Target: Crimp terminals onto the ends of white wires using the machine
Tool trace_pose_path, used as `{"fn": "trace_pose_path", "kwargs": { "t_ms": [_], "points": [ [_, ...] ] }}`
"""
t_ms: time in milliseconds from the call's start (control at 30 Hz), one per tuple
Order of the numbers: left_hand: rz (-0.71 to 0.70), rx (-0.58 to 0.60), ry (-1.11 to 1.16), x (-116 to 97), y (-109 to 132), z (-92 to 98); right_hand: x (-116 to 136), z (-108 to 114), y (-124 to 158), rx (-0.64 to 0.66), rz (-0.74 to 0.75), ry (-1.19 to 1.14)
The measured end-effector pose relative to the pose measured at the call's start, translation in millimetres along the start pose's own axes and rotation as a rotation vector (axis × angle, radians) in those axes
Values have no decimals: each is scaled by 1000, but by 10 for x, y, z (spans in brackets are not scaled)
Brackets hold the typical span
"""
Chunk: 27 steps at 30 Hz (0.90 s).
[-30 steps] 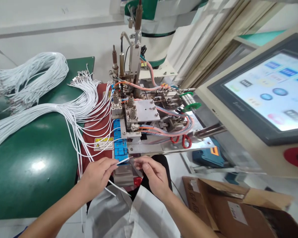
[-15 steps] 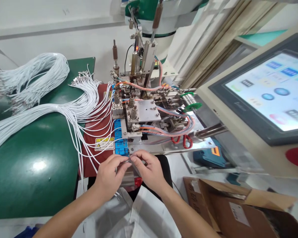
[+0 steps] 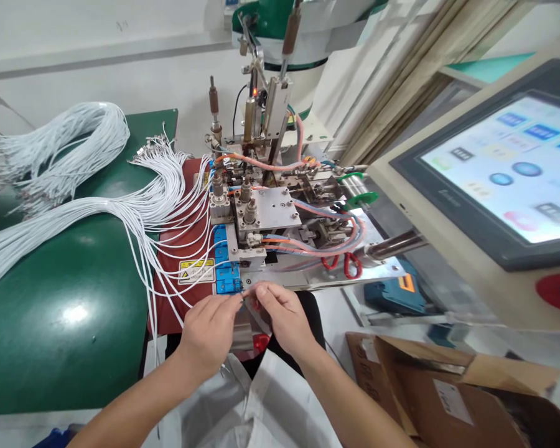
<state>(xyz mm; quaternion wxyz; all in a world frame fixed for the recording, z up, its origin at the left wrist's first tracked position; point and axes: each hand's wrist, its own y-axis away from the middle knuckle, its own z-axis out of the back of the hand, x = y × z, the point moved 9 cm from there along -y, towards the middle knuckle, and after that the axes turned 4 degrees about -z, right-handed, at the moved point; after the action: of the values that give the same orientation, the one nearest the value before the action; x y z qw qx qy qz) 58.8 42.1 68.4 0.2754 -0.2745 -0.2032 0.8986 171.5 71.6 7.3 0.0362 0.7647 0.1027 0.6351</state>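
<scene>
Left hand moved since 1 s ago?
Yes, the left hand has moved to the right, judged against the warning label.

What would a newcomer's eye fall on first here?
Probably the bright touchscreen, tilted at the view's right. Next, the thick sheaf of white wires across the green tabletop at left, some strands running to blue blocks along the machine. Front and centre, the left hand and right hand are close together near those blocks.

Wires [image 3: 98, 204] on tbl [image 3: 74, 348], L of mach [image 3: 273, 208]; screen [image 3: 508, 171] R
</scene>
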Motion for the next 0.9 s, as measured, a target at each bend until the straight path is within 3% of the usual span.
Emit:
{"fn": "trace_pose_path", "kwargs": {
  "t_ms": [133,233,367,567,700,900],
  "points": [
    [489,108,395,350,102,-202,60,-33,-8,62,93,8],
    [629,162,602,392,144,-307,93,-16,-28,32,120,79],
    [715,185,746,395,177,-376,164,-35,-21,-14,199,192],
    [782,10,803,429,236,-353,57,-87,71,-187,243,116],
    [842,-39,820,463,279,-356,122,-103,121,-285,334,201],
    [882,-18,907,497,291,-385,256,-161,43,-140,393,323]
  ]
}}
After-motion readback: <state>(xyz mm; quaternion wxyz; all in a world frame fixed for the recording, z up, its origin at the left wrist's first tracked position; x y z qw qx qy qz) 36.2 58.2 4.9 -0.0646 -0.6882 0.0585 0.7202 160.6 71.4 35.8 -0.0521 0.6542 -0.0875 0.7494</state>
